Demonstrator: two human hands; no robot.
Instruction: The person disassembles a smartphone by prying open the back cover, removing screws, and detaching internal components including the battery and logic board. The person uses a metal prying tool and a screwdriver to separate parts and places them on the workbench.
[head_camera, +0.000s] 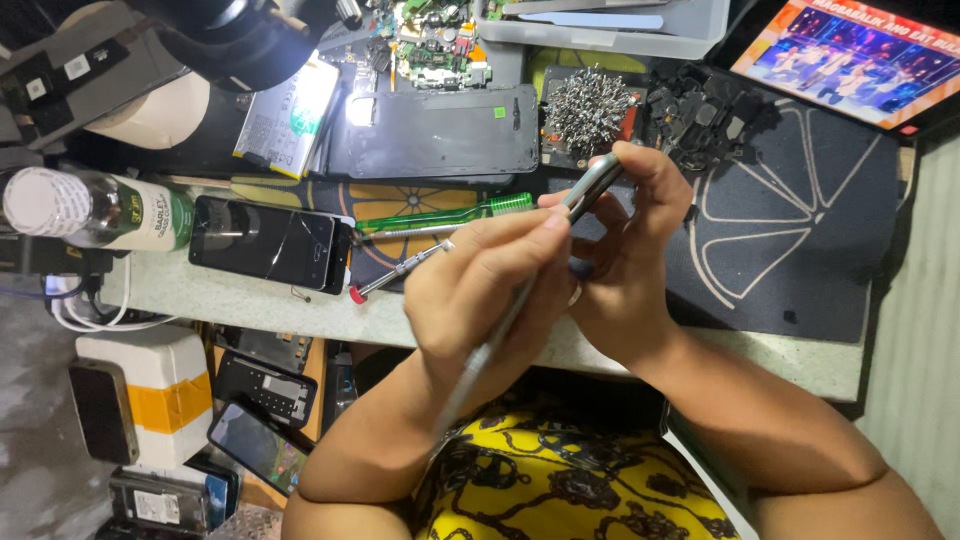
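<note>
Head view, work mat: a dark mat (800, 230) with pale citrus-slice lines covers the bench top; both hands work just above its near edge.
Back cover: a dark phone back (432, 132) lies flat beyond the hands, well apart from them.
Cracked phone: a phone with a cracked screen (268, 243) lies at the left of the bench, untouched.
Right hand: the right hand (632, 262) is clamped on a thin grey phone (594, 186), held edge-on above the mat, thumb and fingers pinching its sides.
Left hand: the left hand (480, 290) is closed round a slim metal tool (490, 345), its tip meeting the phone's edge near the thumb.
Doing it well: judging by the pose, the tip is working along the seam; it likely wants a shallow angle, light pressure, and a firm pinch so the phone does not twist.
Green screwdriver: a green-handled screwdriver (445, 215) lies on the mat just beyond the left hand.
Small driver: a red-capped precision driver (398, 270) lies beside it.
Screw pile: a heap of small metal parts (585, 100) sits behind the phone.
Hard to make out: the tool's tip is hidden by fingers, its shaft is motion-blurred, and the phone's face cannot be seen, so how far the seam is open cannot be told.
</note>
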